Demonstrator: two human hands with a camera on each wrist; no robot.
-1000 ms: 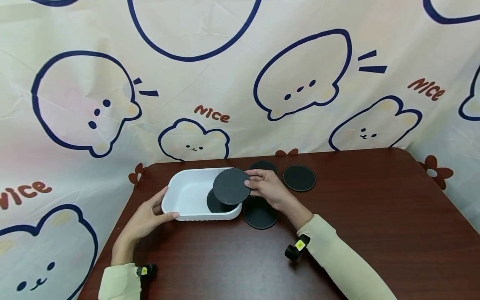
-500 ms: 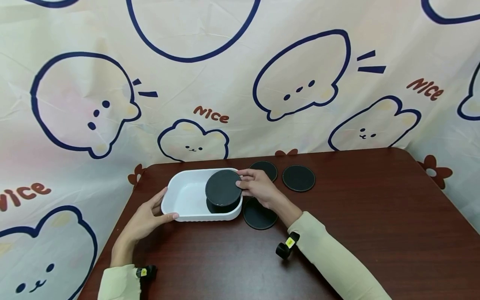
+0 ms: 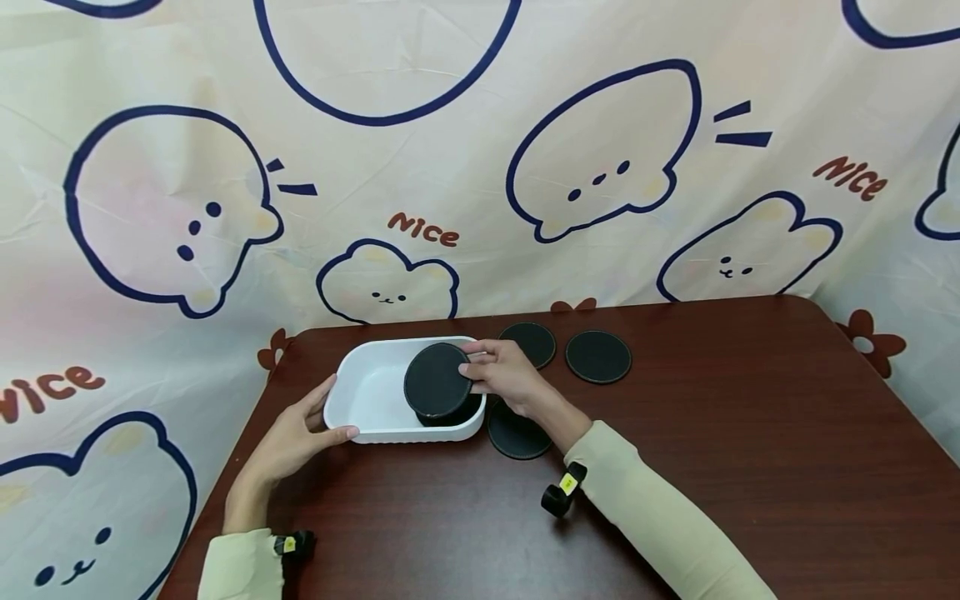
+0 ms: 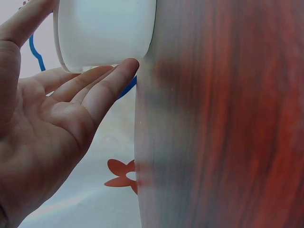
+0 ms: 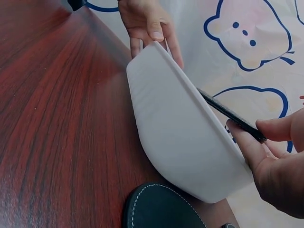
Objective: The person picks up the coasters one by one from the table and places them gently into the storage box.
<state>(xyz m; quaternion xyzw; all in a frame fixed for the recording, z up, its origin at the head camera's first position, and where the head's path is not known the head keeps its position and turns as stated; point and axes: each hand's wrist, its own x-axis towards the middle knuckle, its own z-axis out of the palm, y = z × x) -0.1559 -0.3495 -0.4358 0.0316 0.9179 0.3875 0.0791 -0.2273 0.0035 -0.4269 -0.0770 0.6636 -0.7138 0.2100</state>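
A round black coaster (image 3: 435,382) is pinched at its right edge between the thumb and fingers of my right hand (image 3: 506,373). It is tilted over the right half of a white rectangular tray (image 3: 365,392). In the right wrist view the held coaster (image 5: 232,116) shows edge-on above the tray's wall (image 5: 185,128). Beneath it, another black coaster (image 3: 467,412) lies in the tray, mostly hidden. My left hand (image 3: 288,433) grips the tray's left end, its thumb at the front corner. In the left wrist view the fingers (image 4: 111,90) touch the tray's end.
Two more black coasters, one nearer (image 3: 531,342) and one farther right (image 3: 597,357), lie behind my right hand. A third coaster (image 3: 517,433) lies by the tray's front right corner. The brown table (image 3: 712,450) meets a cartoon-printed cloth (image 3: 480,167) at the back.
My right hand has moved left with the coaster, from over the tray's right rim to above the coaster in it. My left hand and the tray have stayed put.
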